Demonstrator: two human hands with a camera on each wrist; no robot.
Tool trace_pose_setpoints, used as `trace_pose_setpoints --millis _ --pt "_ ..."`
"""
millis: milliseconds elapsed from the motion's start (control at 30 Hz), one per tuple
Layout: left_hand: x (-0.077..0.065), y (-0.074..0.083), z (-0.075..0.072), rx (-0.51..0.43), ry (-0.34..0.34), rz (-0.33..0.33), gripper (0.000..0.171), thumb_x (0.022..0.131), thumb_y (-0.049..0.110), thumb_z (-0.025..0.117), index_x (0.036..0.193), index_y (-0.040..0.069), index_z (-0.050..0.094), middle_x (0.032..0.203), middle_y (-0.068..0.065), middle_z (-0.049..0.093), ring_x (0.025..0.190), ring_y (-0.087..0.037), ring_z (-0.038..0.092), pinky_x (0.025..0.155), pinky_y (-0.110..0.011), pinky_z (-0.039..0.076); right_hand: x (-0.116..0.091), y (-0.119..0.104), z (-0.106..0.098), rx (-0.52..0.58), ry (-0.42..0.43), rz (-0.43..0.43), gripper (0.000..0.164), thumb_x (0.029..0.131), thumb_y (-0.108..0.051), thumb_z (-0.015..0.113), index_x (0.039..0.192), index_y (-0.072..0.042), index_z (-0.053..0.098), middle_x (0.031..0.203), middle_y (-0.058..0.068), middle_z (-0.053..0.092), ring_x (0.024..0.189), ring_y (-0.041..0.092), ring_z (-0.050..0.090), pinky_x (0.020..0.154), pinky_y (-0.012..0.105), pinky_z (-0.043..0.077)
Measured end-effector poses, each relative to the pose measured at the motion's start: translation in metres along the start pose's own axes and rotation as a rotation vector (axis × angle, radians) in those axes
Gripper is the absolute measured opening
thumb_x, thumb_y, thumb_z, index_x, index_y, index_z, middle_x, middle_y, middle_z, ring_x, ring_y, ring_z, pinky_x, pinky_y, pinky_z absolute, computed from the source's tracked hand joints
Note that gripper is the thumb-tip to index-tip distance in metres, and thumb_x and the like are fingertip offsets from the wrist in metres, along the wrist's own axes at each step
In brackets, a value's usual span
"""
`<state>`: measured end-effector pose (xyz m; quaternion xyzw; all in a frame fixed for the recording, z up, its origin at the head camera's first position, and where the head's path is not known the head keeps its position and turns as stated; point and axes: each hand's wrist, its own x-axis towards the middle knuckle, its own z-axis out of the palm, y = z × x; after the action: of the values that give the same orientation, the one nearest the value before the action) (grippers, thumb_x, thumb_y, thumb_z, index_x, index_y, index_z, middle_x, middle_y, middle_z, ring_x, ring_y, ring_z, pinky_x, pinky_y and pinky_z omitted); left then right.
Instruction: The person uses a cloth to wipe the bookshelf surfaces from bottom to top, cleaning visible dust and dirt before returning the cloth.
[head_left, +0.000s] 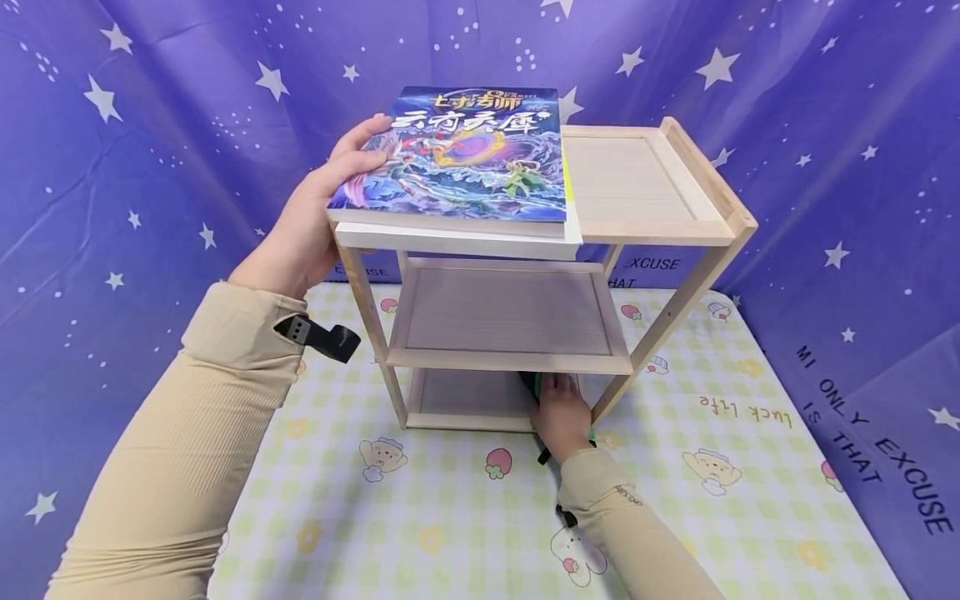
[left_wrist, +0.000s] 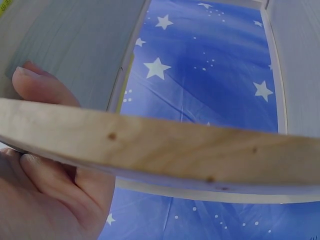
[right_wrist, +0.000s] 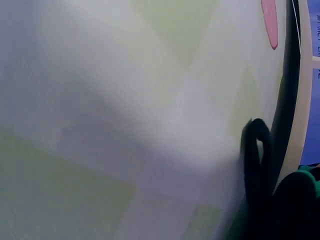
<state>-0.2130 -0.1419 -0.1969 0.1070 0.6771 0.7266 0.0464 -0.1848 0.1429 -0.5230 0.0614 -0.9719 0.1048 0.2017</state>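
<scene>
A small three-tier wooden shelf rack (head_left: 510, 360) stands on the table. My left hand (head_left: 322, 183) holds its upper left end beside a blue illustrated book (head_left: 465, 167). In the left wrist view, the left hand (left_wrist: 70, 195) wraps round a wooden rail (left_wrist: 200, 150), with a digit showing on either side. At the right of the bottom shelf (head_left: 472, 396), my right hand (head_left: 562, 417) grips a dark item with green parts (head_left: 529, 383), mostly hidden by the hand; its kind I cannot tell. A black loop (right_wrist: 257, 150) shows in the right wrist view.
Beneath the blue book lies another book with white pages (head_left: 457, 239), at the left of the top shelf (head_left: 630, 179). A checked cloth (head_left: 420, 517) with cartoon prints covers the table. Purple star-patterned curtains (head_left: 187, 125) hang behind and at the sides.
</scene>
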Motion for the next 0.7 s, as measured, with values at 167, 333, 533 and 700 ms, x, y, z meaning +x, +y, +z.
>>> trace_pose_setpoints --millis 167,333,533,700 --pt "0.0 0.0 0.001 0.003 -0.001 0.0 0.051 0.098 0.034 0.048 0.147 0.041 0.039 0.161 0.006 0.017 0.141 -0.02 0.034 0.112 -0.035 0.028 0.0 -0.006 -0.003 -0.005 -0.056 -0.012 0.052 0.077 -0.016 0.08 0.122 0.003 0.063 0.114 0.025 0.065 0.093 0.038 0.067 0.058 0.046 0.053" --pt "-0.001 0.0 0.001 0.002 0.0 -0.004 0.05 0.098 0.034 0.048 0.146 0.041 0.039 0.161 0.005 0.017 0.14 -0.02 0.035 0.112 -0.036 0.028 0.001 -0.013 -0.001 -0.042 -0.089 -0.017 0.054 0.077 -0.023 0.081 0.123 -0.001 0.063 0.11 0.022 0.066 0.075 0.032 0.065 0.047 0.043 0.046" --pt "-0.001 0.0 0.0 0.0 -0.001 -0.005 0.05 0.098 0.034 0.048 0.147 0.041 0.038 0.161 0.005 0.017 0.139 -0.02 0.037 0.111 -0.034 0.031 0.003 -0.021 -0.001 -0.013 -0.158 -0.013 0.057 0.082 -0.024 0.077 0.13 -0.002 0.06 0.123 0.022 0.063 0.096 0.037 0.068 0.06 0.05 0.054" --pt "-0.001 0.001 0.0 0.001 -0.002 -0.007 0.05 0.098 0.034 0.048 0.147 0.041 0.039 0.161 0.005 0.017 0.139 -0.021 0.039 0.109 -0.033 0.032 0.005 -0.027 -0.001 0.006 -0.164 -0.051 0.057 0.084 -0.022 0.076 0.132 0.002 0.058 0.124 0.024 0.062 0.099 0.035 0.067 0.067 0.044 0.055"
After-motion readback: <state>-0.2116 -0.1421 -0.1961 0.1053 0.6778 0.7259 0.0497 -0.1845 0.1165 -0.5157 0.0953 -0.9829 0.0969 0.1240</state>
